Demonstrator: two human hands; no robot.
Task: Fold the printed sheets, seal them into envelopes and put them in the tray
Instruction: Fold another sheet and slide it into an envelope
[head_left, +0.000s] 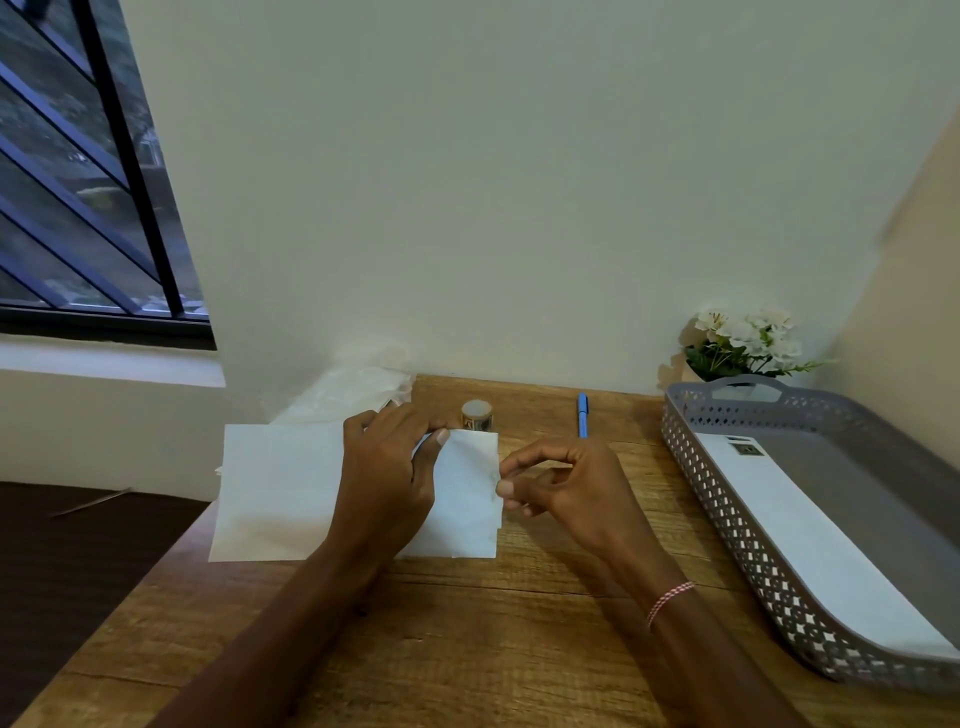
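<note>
A folded white sheet (275, 488) lies flat on the wooden desk (467, 613) in front of me. My left hand (387, 483) presses down on its middle, thumb near the upper edge. My right hand (561, 486) pinches the sheet's right edge between thumb and fingers. Whether the paper is a sheet or an envelope I cannot tell for sure. A grey perforated tray (737, 525) stands at the right with a white envelope (810, 540) lying in it, a small stamp-like sticker at its far end.
A small roll of patterned tape (477, 414) and a blue pen (582, 415) lie beyond the sheet. A clear plastic wrapper (353, 389) sits at the back left. White flowers (748, 340) stand behind the tray. The desk's left edge drops off to a dark floor.
</note>
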